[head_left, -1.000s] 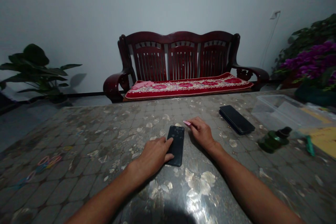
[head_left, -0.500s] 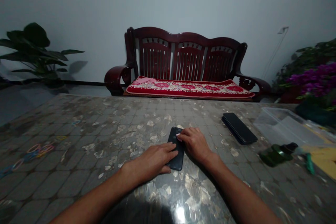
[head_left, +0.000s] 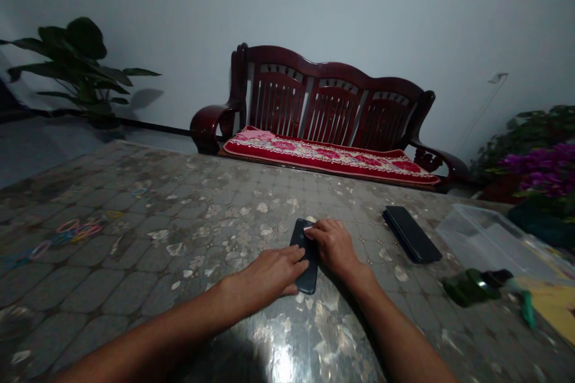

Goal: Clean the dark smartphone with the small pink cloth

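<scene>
A black phone (head_left: 309, 275) lies flat on the patterned table (head_left: 179, 221), right in front of me. My left hand (head_left: 269, 275) rests on the phone's left side with its fingers stretched flat, pressing down. My right hand (head_left: 333, 244) sits at the phone's upper right edge, fingers curled and pinched together. A small pale pink tip shows at those fingertips, touching the phone's top.
A second black phone (head_left: 411, 233) lies to the right. Beyond it are a clear plastic box (head_left: 485, 239), a dark green bottle (head_left: 471, 287) on its side and yellow paper (head_left: 554, 305). Coloured rubber bands (head_left: 76, 230) lie at the left. A wooden bench (head_left: 332, 125) stands behind the table.
My right hand, pinching a small pink thing, moved left from beside the phone onto its top edge. The left hand stayed on the phone. My head tilted and turned.
</scene>
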A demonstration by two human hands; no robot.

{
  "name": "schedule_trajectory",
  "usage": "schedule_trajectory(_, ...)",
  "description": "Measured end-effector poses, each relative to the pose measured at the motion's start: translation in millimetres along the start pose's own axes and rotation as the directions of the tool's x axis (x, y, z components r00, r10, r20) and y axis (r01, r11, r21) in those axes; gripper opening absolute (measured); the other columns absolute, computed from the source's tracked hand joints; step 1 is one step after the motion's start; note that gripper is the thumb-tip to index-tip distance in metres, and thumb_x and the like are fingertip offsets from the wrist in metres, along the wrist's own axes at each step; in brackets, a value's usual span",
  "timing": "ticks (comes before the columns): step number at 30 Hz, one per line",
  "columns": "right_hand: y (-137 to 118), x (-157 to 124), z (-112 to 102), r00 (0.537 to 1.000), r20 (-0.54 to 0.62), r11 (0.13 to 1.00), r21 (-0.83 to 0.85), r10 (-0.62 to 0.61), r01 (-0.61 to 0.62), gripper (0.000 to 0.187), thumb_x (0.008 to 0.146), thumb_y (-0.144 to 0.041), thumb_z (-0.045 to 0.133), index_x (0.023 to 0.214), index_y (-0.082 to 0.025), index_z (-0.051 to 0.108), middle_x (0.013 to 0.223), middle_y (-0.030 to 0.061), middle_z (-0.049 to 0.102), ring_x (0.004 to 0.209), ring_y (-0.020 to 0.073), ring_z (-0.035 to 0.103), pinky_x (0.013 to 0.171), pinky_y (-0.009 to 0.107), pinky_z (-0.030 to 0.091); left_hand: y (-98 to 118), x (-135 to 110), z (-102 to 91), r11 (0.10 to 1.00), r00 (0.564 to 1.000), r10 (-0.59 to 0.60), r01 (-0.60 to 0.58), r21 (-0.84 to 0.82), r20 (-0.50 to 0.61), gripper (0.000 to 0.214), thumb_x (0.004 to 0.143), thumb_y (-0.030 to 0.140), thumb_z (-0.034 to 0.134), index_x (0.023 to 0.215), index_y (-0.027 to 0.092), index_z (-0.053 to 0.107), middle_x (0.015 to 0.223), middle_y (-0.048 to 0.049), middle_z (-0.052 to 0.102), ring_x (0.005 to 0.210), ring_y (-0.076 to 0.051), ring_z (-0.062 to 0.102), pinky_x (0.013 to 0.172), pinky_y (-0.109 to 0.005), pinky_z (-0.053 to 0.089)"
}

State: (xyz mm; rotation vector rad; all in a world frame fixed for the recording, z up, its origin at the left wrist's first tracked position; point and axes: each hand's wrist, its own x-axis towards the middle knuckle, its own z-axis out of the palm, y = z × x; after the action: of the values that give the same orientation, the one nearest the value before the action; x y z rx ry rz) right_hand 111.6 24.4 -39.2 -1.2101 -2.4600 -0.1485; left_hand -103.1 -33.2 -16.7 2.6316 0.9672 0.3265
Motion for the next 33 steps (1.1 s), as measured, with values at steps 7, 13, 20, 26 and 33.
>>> schedule_trajectory(7,3.1,5.7,1.0,1.000,0.011,0.999,-0.043,0.011,-0.010,0.021,0.093,-0.015,0.062,0.102,-0.027,0.077,0.093,0.0052,0.070,0.086,0.0201,0.058,0.075,0.033,0.035,1.2,0.7,2.5,0.994,0.999,-0.007,0.002,0.107,0.050,0.042,0.085,0.026,0.075,0.124,0.017,0.063,0.138,-0.0174,0.059,0.127,-0.033,0.058,0.105,-0.043,0.049)
schedule_trajectory(13,4.6,7.0,3.7,0.997,0.003,0.992,-0.108,0.072,-0.071,0.021,0.093,-0.016,0.063,0.103,-0.027,0.077,0.093,0.0062,0.070,0.086,0.0211,0.057,0.074,0.032,0.034,-0.4,0.8,3.9,0.997,1.000,0.001,-0.003,0.080,0.026,0.042,0.084,0.024,0.076,0.124,0.017,0.063,0.138,-0.0167,0.060,0.129,-0.033,0.057,0.106,-0.044,0.048)
schedule_trajectory(20,-7.6,4.5,1.1,0.998,0.002,0.997,-0.051,-0.064,0.064,0.019,0.094,-0.017,0.063,0.102,-0.026,0.077,0.093,0.0054,0.072,0.085,0.0206,0.058,0.076,0.033,0.035,2.2,-0.4,3.4,0.994,1.000,0.003,-0.005,0.110,0.023,0.040,0.086,0.027,0.074,0.123,0.015,0.063,0.137,-0.0183,0.060,0.126,-0.033,0.059,0.105,-0.043,0.049)
schedule_trajectory(26,7.6,17.3,1.6,0.999,0.048,0.991,-0.132,0.017,-0.011,0.022,0.092,-0.016,0.063,0.104,-0.027,0.077,0.095,0.0059,0.071,0.087,0.0216,0.058,0.076,0.034,0.035,2.7,-0.7,2.2,0.994,1.000,-0.001,-0.002,0.109,0.031,0.042,0.086,0.026,0.074,0.125,0.015,0.063,0.139,-0.0192,0.059,0.129,-0.034,0.057,0.105,-0.045,0.049)
schedule_trajectory(33,10.6,11.5,0.0,0.991,0.046,0.976,-0.184,0.127,-0.117,0.020,0.091,-0.015,0.061,0.096,-0.024,0.078,0.090,0.0083,0.070,0.084,0.0211,0.056,0.074,0.033,0.033,-0.2,-2.0,6.0,0.992,1.000,0.011,-0.013,0.124,0.020,0.042,0.086,0.027,0.075,0.124,0.015,0.063,0.137,-0.0183,0.060,0.128,-0.033,0.057,0.105,-0.043,0.049)
